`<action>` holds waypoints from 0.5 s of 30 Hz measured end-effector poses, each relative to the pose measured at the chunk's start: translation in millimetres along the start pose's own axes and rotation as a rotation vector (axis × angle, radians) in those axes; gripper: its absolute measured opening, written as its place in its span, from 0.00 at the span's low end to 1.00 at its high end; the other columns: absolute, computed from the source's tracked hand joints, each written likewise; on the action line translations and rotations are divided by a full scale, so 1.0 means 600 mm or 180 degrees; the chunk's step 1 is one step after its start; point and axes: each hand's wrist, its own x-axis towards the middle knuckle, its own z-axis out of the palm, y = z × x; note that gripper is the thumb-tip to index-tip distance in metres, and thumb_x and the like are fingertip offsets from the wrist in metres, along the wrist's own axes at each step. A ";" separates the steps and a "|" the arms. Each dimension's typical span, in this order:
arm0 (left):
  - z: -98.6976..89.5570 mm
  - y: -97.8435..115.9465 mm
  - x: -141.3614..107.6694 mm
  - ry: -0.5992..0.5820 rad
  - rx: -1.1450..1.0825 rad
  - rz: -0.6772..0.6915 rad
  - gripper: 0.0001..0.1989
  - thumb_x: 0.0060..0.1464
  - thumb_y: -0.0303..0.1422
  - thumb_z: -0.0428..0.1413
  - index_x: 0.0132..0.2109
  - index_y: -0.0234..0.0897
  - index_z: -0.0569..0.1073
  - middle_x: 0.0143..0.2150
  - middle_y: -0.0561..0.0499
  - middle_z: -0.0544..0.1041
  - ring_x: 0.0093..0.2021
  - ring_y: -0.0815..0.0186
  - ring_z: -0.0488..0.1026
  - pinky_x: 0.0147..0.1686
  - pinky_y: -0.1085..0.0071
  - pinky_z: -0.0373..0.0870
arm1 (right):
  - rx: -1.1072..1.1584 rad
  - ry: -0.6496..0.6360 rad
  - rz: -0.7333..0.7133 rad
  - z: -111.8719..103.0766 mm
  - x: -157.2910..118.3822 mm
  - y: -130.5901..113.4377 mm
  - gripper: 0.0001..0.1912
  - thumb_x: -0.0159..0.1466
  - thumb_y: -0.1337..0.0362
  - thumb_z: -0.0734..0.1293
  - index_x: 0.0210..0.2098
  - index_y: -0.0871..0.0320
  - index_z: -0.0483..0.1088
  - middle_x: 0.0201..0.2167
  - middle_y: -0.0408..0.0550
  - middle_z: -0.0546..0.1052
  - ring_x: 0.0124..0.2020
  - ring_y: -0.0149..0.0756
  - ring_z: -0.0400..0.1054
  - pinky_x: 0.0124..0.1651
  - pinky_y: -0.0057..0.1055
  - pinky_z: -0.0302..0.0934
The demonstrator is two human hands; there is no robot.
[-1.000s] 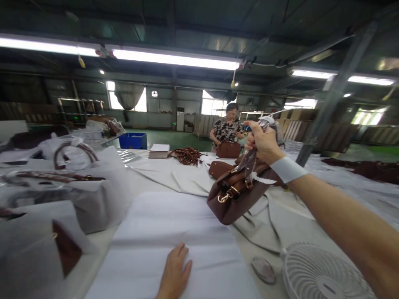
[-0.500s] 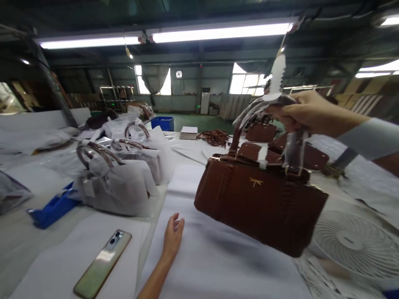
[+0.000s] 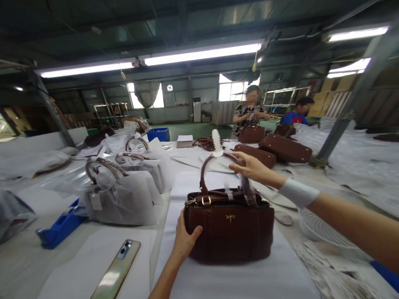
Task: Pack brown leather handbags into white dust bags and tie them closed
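Observation:
A brown leather handbag (image 3: 230, 228) with a small gold dragonfly emblem stands upright on a white sheet (image 3: 240, 278) in front of me. My left hand (image 3: 184, 237) grips its left end, thumb on the front. My right hand (image 3: 249, 167) rests on top of the plastic-wrapped handles (image 3: 208, 170), fingers loosely apart. A white band sits on my right wrist.
Several handbags wrapped in white paper (image 3: 124, 195) stand to the left. A phone (image 3: 116, 268) lies on paper near the front left, beside a blue tray (image 3: 60, 226). A white fan (image 3: 321, 228) lies at right. Two people work at the table's far end, with more brown bags (image 3: 285, 147).
The bag, held up in the air by its handles in my right hand, has come down onto the white sheet. My left hand lifted off the sheet and took hold of the bag's left end.

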 end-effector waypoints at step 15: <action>0.012 -0.091 0.018 -0.0763 -0.0688 -0.0239 0.62 0.38 0.46 0.69 0.70 0.42 0.38 0.70 0.38 0.56 0.68 0.48 0.58 0.68 0.49 0.55 | 0.1044 0.1610 0.1296 0.149 -0.305 0.272 0.37 0.63 0.34 0.53 0.54 0.52 0.72 0.51 0.49 0.79 0.58 0.52 0.67 0.65 0.51 0.59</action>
